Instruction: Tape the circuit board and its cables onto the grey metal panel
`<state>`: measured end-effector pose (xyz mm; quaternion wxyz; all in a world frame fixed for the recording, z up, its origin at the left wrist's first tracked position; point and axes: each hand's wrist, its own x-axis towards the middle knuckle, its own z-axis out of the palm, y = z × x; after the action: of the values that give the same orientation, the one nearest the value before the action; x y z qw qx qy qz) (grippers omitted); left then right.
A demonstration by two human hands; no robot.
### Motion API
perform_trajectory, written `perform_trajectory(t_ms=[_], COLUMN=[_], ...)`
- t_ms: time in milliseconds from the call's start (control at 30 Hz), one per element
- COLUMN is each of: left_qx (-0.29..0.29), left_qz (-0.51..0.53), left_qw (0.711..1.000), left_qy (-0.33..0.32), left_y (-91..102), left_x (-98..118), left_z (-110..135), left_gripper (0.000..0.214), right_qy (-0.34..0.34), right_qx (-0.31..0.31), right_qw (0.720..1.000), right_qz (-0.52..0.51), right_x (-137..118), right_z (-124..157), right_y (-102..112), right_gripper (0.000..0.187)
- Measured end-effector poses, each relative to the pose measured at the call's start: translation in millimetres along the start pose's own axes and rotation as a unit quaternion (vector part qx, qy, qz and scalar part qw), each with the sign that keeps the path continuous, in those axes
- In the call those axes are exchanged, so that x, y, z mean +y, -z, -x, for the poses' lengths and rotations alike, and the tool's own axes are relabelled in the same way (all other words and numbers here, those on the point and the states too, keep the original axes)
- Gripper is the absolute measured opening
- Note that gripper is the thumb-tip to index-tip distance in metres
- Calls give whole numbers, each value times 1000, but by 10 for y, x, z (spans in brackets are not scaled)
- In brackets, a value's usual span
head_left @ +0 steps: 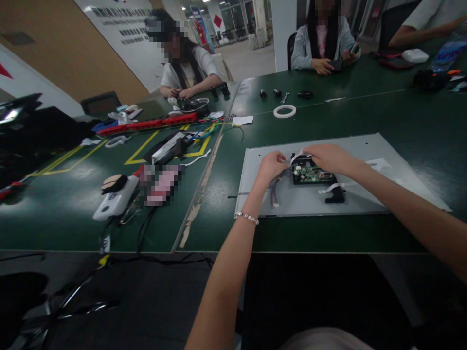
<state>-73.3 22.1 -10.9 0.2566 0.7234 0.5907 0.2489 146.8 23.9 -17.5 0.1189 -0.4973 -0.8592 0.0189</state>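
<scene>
A flat grey metal panel [251, 189] lies on the green table with a green circuit board [310, 174] in a black frame mounted on it. My left hand [272, 166] is closed at the board's left edge, its fingers pinching grey cables [275, 192] whose loose ends trail toward me. At the board's far edge, my right hand [328, 156] is closed on a thin strip of white tape [296, 156]. The strip slants down toward the left fingertips. Another white tape strip [330, 188] crosses a black bracket [335, 194] nearer to me.
Beyond the panel lie a tape roll [285, 112], a small wrench [285, 98] and black parts. Left of the table seam are a pink phone [164, 184], a white device [116, 198] and a red power strip [146, 125]. Other people sit across the table.
</scene>
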Motion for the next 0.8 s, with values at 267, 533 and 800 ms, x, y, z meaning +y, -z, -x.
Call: perform_trajectory(t_ms=[267, 533, 800], left_qx=[30, 86, 28], left_qz=[46, 115, 133], left_qw=[998, 982, 968], left_qy=[-30, -127, -210], left_y=[27, -37, -93], left_x=[52, 360, 521], left_z=[53, 207, 378], left_gripper=[17, 18, 18], right_qy=[-112, -147, -148], right_qx=[57, -87, -266], right_qw=[964, 784, 685], right_qz=[-232, -597, -662], right_x=[-87, -249, -398], right_z=[129, 186, 256], right_y=[346, 578, 559], right_gripper=[35, 40, 75])
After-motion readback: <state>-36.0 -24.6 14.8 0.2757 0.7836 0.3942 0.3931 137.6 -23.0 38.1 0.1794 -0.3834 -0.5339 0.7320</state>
